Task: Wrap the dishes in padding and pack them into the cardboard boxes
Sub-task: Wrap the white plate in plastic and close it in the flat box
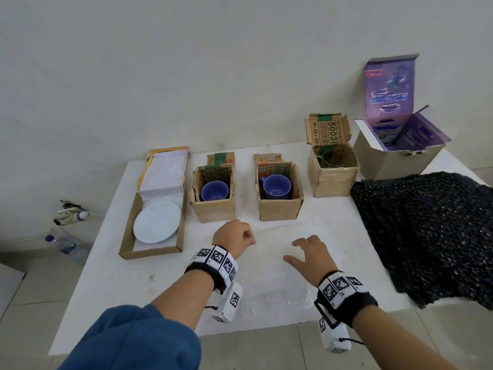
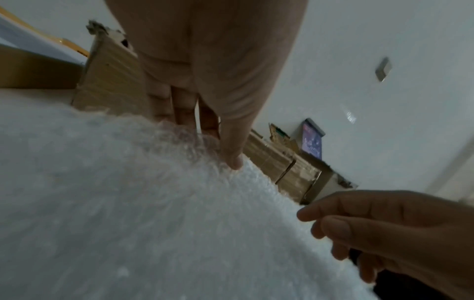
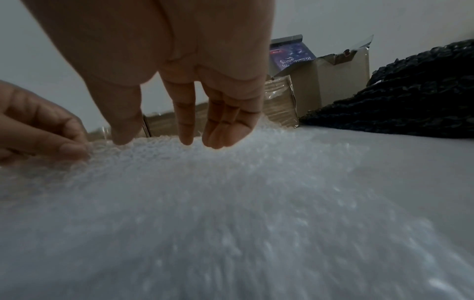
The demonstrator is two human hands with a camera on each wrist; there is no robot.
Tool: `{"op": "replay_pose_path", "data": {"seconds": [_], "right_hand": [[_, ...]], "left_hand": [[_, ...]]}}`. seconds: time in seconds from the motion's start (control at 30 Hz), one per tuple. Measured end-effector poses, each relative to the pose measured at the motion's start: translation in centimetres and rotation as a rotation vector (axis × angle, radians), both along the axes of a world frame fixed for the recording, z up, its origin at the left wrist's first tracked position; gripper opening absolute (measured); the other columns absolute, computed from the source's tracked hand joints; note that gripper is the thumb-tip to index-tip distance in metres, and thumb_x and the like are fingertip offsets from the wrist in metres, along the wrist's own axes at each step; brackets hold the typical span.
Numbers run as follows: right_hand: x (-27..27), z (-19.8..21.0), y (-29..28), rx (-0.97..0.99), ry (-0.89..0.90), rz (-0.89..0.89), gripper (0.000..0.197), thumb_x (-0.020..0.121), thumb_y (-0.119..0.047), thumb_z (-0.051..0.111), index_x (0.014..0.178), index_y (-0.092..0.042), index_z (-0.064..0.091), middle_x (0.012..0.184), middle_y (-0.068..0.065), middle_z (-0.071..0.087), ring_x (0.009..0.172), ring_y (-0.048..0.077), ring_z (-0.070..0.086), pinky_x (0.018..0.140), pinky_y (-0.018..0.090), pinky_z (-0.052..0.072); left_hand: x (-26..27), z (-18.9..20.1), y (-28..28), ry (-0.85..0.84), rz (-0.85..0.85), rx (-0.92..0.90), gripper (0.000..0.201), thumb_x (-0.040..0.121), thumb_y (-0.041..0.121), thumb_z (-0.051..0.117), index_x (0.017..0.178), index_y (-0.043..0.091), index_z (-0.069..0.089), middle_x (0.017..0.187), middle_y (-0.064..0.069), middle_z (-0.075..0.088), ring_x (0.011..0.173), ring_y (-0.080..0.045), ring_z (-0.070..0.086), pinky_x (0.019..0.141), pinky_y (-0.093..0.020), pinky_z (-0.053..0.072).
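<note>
A clear bubble wrap sheet (image 1: 280,289) lies flat on the white table (image 1: 112,276) in front of me. My left hand (image 1: 246,236) pinches the sheet's far edge (image 2: 195,142) between thumb and fingers. Beside it, my right hand (image 1: 296,251) is spread open with its fingertips (image 3: 186,140) at the sheet's surface (image 3: 231,203), holding nothing. A white plate (image 1: 157,221) lies in a flat cardboard box (image 1: 128,236) at the left. Two blue cups (image 1: 214,190) (image 1: 277,186) each stand in a small cardboard box (image 1: 213,210) (image 1: 280,209).
A third small cardboard box (image 1: 332,180) stands open at the back right, next to an open purple-lined carton (image 1: 394,156). Black bubble wrap (image 1: 426,231) covers the table's right side. White paper (image 1: 164,172) fills the flat box's far end. Bottles lie on the floor at the left (image 1: 66,245).
</note>
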State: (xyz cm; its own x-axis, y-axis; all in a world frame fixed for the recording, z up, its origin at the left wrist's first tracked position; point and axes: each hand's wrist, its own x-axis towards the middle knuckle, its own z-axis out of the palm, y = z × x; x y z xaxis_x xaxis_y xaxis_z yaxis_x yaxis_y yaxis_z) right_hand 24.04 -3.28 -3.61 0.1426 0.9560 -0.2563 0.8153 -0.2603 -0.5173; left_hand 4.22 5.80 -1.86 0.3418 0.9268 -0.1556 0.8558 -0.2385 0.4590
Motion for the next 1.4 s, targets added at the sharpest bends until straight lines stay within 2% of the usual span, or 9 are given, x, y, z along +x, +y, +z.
{"op": "replay_pose_path", "data": {"seconds": [0.27,0.43,0.53,0.6,0.77,0.9,1.0,1.17,1.4], "right_hand": [[-3.0,5.4,2.2,0.128,0.131,0.046,0.094,0.063,-0.077,0.059,0.138,-0.027,0.035,0.139,-0.002,0.043,0.127,0.020,0.040,0.106,0.039,0.036],[-7.0,9.3,4.9,0.180,0.278,0.120,0.048,0.079,-0.039,0.071,0.116,-0.019,0.047,0.100,-0.009,0.055,0.095,0.013,0.055,0.075,0.019,0.045],[-9.6,11.6,6.8,0.273,0.349,0.152,0.021,0.082,-0.026,0.069,0.095,-0.018,0.055,0.082,-0.006,0.061,0.077,0.014,0.060,0.067,0.024,0.048],[-11.5,12.9,8.2,0.310,0.430,0.174,0.021,0.080,-0.022,0.073,0.092,-0.021,0.056,0.081,-0.006,0.063,0.073,0.008,0.061,0.065,0.021,0.047],[-17.0,14.3,11.8,0.394,0.672,-0.050,0.050,0.073,-0.011,0.078,0.108,-0.020,0.044,0.099,0.002,0.062,0.090,0.016,0.063,0.074,0.027,0.055],[-21.7,13.1,12.8,0.688,0.373,-0.111,0.074,0.067,-0.035,0.081,0.126,-0.017,0.039,0.125,0.002,0.041,0.112,0.011,0.043,0.096,0.017,0.037],[-24.2,11.2,13.6,0.657,0.020,0.189,0.087,0.061,-0.072,0.062,0.134,-0.031,0.041,0.147,0.001,0.026,0.136,0.017,0.019,0.114,0.034,0.017],[-25.2,8.6,15.0,0.468,-0.061,0.289,0.055,0.082,-0.056,0.056,0.127,-0.024,0.053,0.123,-0.002,0.059,0.123,0.020,0.045,0.104,0.036,0.028],[-28.6,6.9,17.7,0.399,0.096,0.220,0.030,0.089,-0.037,0.058,0.116,-0.023,0.054,0.099,0.003,0.063,0.091,0.021,0.058,0.079,0.035,0.048]], "left_hand": [[-1.4,5.2,0.9,-0.528,-0.072,-0.175,0.007,0.089,0.026,0.062,0.087,0.019,0.063,0.086,0.001,0.069,0.083,-0.013,0.065,0.082,-0.031,0.052],[-4.0,7.9,2.5,-0.748,0.009,-0.037,0.004,0.089,0.025,0.062,0.086,0.024,0.061,0.100,0.000,0.065,0.092,-0.008,0.059,0.084,-0.022,0.046],[-7.2,9.1,3.8,-0.805,-0.016,-0.038,0.025,0.086,0.031,0.065,0.109,0.027,0.058,0.118,0.014,0.057,0.107,0.007,0.052,0.090,-0.014,0.040],[-10.0,9.6,4.8,-0.782,-0.066,-0.084,0.045,0.082,0.032,0.068,0.123,0.030,0.049,0.123,0.017,0.052,0.112,0.011,0.047,0.094,-0.009,0.038],[-16.5,9.8,7.2,-0.886,-0.086,-0.211,0.036,0.076,0.031,0.070,0.109,0.018,0.061,0.108,0.003,0.068,0.104,-0.012,0.064,0.094,-0.028,0.049],[-20.3,8.6,9.2,-0.970,0.110,-0.167,0.034,0.075,0.034,0.075,0.102,0.022,0.057,0.088,-0.005,0.063,0.089,-0.022,0.062,0.090,-0.040,0.051],[-22.2,8.2,10.2,-1.039,0.190,-0.158,0.042,0.078,0.027,0.074,0.112,0.022,0.049,0.079,-0.001,0.061,0.085,-0.019,0.063,0.094,-0.041,0.048],[-23.8,8.1,10.8,-1.005,0.096,-0.120,0.058,0.081,0.018,0.073,0.128,0.031,0.042,0.076,0.000,0.051,0.082,-0.015,0.055,0.087,-0.028,0.047],[-28.5,5.7,13.6,-0.464,-0.101,0.238,0.043,0.076,0.045,0.071,0.115,0.031,0.058,0.100,0.014,0.042,0.067,-0.002,0.049,0.069,-0.009,0.041]]}}
